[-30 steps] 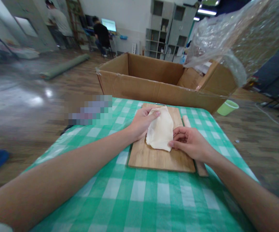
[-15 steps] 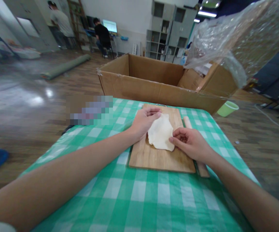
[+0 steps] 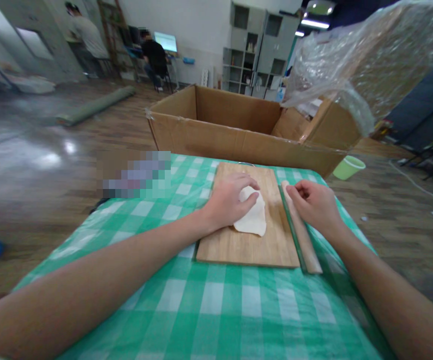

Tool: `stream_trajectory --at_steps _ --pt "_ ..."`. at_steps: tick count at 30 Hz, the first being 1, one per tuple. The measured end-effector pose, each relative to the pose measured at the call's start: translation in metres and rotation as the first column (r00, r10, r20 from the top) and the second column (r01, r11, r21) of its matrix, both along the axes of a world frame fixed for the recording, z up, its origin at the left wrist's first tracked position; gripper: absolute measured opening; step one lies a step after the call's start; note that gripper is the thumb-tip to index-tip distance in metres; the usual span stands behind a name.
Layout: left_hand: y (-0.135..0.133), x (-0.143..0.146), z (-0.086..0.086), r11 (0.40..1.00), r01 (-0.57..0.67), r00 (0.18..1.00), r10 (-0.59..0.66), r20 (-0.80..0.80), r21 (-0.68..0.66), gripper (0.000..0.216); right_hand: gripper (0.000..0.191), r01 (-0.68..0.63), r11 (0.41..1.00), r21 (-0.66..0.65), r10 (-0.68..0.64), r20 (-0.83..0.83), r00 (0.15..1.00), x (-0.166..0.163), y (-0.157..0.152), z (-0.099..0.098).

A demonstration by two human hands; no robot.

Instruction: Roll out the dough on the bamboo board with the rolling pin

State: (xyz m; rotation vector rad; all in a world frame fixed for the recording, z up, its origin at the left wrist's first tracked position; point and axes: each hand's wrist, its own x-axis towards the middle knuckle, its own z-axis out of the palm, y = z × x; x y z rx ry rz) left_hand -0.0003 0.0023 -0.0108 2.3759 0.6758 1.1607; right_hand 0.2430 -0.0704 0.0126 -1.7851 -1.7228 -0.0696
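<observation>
Apparently, the step in hand is settling the pale sheet on the wooden board. The left hand is over its far-left part, thumb and fingers apart. The right hand is at the wooden rod, right of the board, fingers curled; whether they grip, I cannot tell. Lifting the rod would call for closing around it. The sheet looks thin, soft, irregular.

Near: two hands, left hand and right hand, one dough sheet, one board, one rolling pin. Far: one open box, one bucket.
</observation>
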Motion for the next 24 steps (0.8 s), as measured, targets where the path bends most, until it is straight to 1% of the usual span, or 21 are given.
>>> stream_trajectory --at_steps 3,4,6,9,13,21,24 --pt "-0.009 -0.001 0.002 0.978 0.189 0.979 -0.181 -0.094 0.084 0.016 0.038 0.095 0.994 -0.058 -0.095 -0.004 0.995 0.013 0.009 -0.007" --pt "-0.011 -0.001 0.003 0.967 0.235 0.964 -0.219 -0.150 0.095 0.020 0.037 0.110 0.990 -0.089 -0.111 -0.005 0.994 0.015 0.012 -0.011" --pt "-0.015 -0.002 0.003 0.955 0.280 0.934 -0.247 -0.257 0.101 0.029 0.036 0.119 0.982 -0.146 -0.121 -0.002 0.993 0.016 0.014 -0.018" --pt "-0.016 -0.002 0.003 0.959 0.274 0.905 -0.232 -0.358 0.071 0.038 0.033 0.100 0.977 -0.188 -0.102 0.001 0.995 0.015 0.016 -0.027" --pt "-0.015 -0.002 0.004 0.966 0.257 0.888 -0.226 -0.401 0.026 0.038 0.029 0.085 0.973 -0.216 -0.086 0.003 0.996 0.015 0.016 -0.031" --pt "-0.014 -0.001 0.002 0.976 0.217 0.907 -0.213 -0.363 -0.029 0.039 0.024 0.087 0.959 -0.271 -0.092 -0.008 0.996 0.017 0.017 -0.029" --pt "-0.015 -0.001 0.004 0.981 0.190 0.924 -0.190 -0.332 -0.035 0.034 0.029 0.098 0.953 -0.287 -0.119 -0.054 0.991 0.017 0.016 -0.027"
